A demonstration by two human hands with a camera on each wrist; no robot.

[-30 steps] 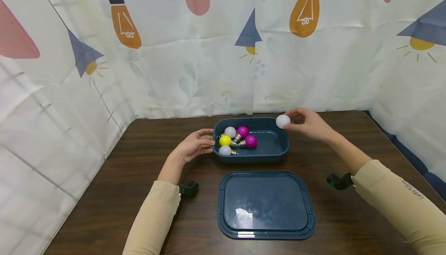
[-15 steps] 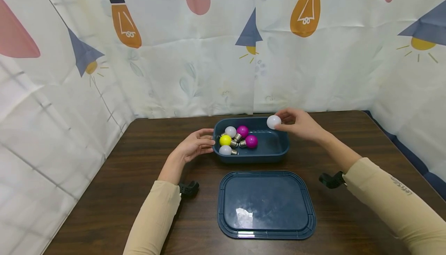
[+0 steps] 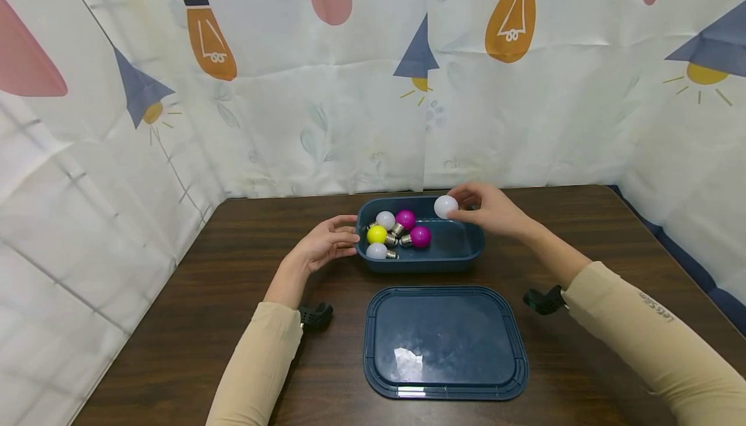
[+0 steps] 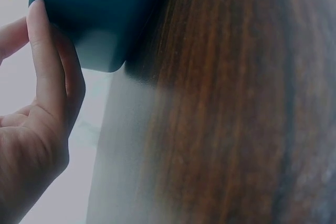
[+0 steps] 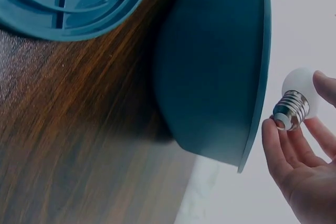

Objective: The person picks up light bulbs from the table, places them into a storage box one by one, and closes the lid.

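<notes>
My right hand (image 3: 486, 209) pinches a white light bulb (image 3: 445, 206) over the back right part of a dark blue bin (image 3: 457, 263). In the right wrist view, the bulb's metal screw base (image 5: 291, 109) shows between thumb and fingers, above the rim level. At the bin's left end, my left hand (image 3: 323, 243) touches the wall with fairly straight fingers (image 4: 44, 51). Several bulbs lie in the bin's left half: a yellow bulb (image 3: 376, 235), two magenta ones, including a magenta bulb (image 3: 421, 236), and two white ones, including a white bulb (image 3: 376, 251).
A dark blue lid (image 3: 445, 342) lies flat on the brown wooden table (image 3: 204, 322), in front of the bin. Behind the table hangs a white printed curtain (image 3: 361, 122), which also runs along both sides.
My right hand has moved left with the white bulb, from the bin's back right corner to farther over its inside. The left hand, bin and lid stay where they were.
</notes>
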